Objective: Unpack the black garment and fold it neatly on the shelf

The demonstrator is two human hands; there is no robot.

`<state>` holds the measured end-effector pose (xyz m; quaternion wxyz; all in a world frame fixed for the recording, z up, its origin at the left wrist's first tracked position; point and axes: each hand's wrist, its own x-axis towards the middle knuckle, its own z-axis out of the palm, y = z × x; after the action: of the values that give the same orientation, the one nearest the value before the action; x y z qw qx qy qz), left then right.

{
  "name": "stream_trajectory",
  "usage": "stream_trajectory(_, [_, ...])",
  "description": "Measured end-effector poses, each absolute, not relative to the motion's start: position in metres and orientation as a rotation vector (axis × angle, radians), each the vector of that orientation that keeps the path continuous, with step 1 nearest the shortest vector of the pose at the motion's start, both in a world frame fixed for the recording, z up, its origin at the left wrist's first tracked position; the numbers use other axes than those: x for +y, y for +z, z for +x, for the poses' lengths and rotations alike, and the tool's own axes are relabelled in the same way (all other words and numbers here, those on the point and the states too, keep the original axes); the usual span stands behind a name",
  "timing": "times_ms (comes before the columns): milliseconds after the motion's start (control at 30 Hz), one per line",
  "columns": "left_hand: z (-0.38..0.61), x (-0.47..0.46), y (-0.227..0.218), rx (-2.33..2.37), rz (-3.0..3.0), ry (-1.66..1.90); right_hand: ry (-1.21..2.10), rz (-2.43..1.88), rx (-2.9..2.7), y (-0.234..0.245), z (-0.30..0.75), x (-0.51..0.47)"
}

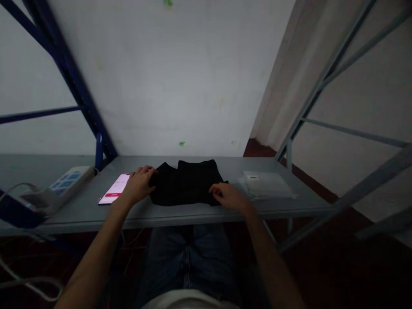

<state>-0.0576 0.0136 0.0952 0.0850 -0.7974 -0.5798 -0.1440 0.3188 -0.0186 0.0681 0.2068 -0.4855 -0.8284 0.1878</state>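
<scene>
A black garment (189,182) lies spread on the grey shelf top in front of me. It has a notch in its far edge, and its exact kind is hard to make out in the dim light. At its left edge my left hand (140,182) has its fingers curled on the cloth. My right hand (226,195) pinches the near right corner with thumb and fingers. Close beside my left wrist lies a phone (115,189) with a lit pink screen and a red bar.
A clear plastic packet (267,184) with a small barcode label lies to the right. On the left is a white power strip (72,180) with cables. Blue metal posts (72,81) and grey metal posts (309,107) frame the shelf (193,221); a white wall (174,86) stands behind.
</scene>
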Motion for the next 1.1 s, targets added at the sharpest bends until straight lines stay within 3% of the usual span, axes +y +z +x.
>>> stream_trajectory(167, [-0.058,0.04,0.105,-1.74,-2.48,-0.424,0.232,-1.446,-2.109,0.067,0.323,-0.011])
stream_trajectory(400, [-0.047,0.072,0.107,-2.009,-2.306,-0.809,0.148,-1.608,-2.149,0.052,0.331,-0.003])
stream_trajectory(533, [-0.028,0.073,0.101,-2.058,-2.152,-0.604,0.175,-1.619,-2.175,0.052,0.333,-0.002])
stream_trajectory(633, [-0.012,0.058,0.1,-1.835,-2.076,-0.532,0.179,-1.626,-2.158,0.054,0.333,-0.003])
stream_trajectory(833, [0.001,0.035,0.098,-1.24,-2.636,-0.283,0.191,-1.672,-2.01,0.057,0.331,-0.001])
stream_trajectory(1100, [-0.004,0.043,0.093,-1.334,-2.809,-0.362,0.276,-1.591,-1.981,0.051,0.34,0.006])
